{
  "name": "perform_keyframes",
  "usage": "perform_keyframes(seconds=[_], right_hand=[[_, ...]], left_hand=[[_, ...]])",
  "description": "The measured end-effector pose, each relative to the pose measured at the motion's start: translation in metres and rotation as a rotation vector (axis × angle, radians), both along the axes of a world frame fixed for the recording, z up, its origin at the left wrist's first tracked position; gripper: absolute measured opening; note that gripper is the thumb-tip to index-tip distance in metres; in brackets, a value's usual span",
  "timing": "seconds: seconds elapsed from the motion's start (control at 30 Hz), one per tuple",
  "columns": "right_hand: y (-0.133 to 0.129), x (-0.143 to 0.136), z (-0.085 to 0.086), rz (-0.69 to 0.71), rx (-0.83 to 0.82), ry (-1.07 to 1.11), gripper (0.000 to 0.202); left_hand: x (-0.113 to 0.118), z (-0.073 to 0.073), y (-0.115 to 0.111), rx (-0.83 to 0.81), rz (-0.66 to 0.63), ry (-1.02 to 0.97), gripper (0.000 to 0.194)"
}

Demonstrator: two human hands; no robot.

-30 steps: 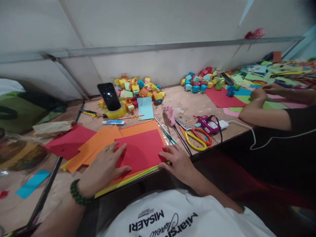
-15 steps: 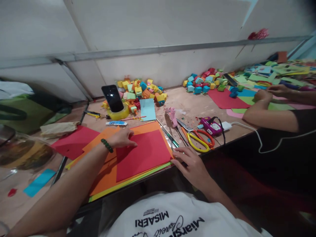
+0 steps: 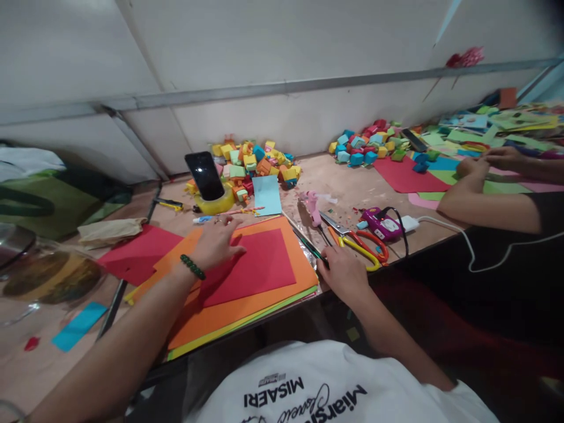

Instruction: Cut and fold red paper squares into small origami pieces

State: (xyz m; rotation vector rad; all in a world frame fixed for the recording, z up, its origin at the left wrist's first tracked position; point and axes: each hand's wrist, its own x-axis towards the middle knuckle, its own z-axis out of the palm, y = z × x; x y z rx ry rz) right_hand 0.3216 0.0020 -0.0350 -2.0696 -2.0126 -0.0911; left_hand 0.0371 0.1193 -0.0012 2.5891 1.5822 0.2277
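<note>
My left hand (image 3: 218, 241), a green bead bracelet at its wrist, rests with fingers apart at the upper left of a red sheet (image 3: 259, 264). The red sheet lies on a larger orange sheet (image 3: 306, 276), with yellow and green sheets showing below. My right hand (image 3: 346, 273) has its fingers curled round the near end of a thin dark green pen (image 3: 309, 244), right of the stack; its fingertips are partly hidden. Beside that hand lie scissors (image 3: 359, 249) with yellow and orange handles. A small blue-and-white tube (image 3: 202, 220) shows just beyond my left fingers.
A phone (image 3: 205, 176) leans by a tape roll (image 3: 215, 202). Behind are piles of small paper cubes (image 3: 264, 164) and a light blue sheet (image 3: 267, 195). A pink glue gun (image 3: 313, 208) and a purple power strip (image 3: 381, 224) lie right. A co-worker's hands (image 3: 473, 167) work far right.
The red sheet has slid left and away from me with my left hand, baring more orange along its right and near edges. My right hand has left the stack's corner and closed at the pen.
</note>
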Motion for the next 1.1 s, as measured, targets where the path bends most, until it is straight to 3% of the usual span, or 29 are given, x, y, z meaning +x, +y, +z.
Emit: perform_keyframes(seconds=[0.1, 0.43, 0.53, 0.7, 0.93, 1.1], right_hand=[[0.005, -0.001, 0.001, -0.012, -0.04, 0.03, 0.004], [0.003, -0.004, -0.004, -0.071, -0.056, 0.023, 0.004], [-0.001, -0.003, -0.009, -0.054, -0.007, 0.019, 0.015], [-0.011, 0.011, -0.013, 0.049, 0.075, 0.038, 0.025], [-0.023, 0.024, 0.007, 0.062, 0.264, 0.247, 0.028], [-0.019, 0.013, 0.008, 0.194, 0.15, 0.471, 0.021]], left_hand=[[0.006, -0.004, -0.007, -0.062, -0.065, 0.02, 0.062], [0.001, -0.017, 0.005, -0.182, -0.066, -0.119, 0.047], [0.002, -0.016, 0.001, -0.232, -0.012, -0.196, 0.053], [0.002, -0.014, 0.001, -0.212, -0.026, -0.085, 0.046], [0.0, -0.003, 0.0, -0.263, -0.149, -0.265, 0.034], [-0.005, 0.003, 0.0, -0.339, -0.151, -0.37, 0.039]])
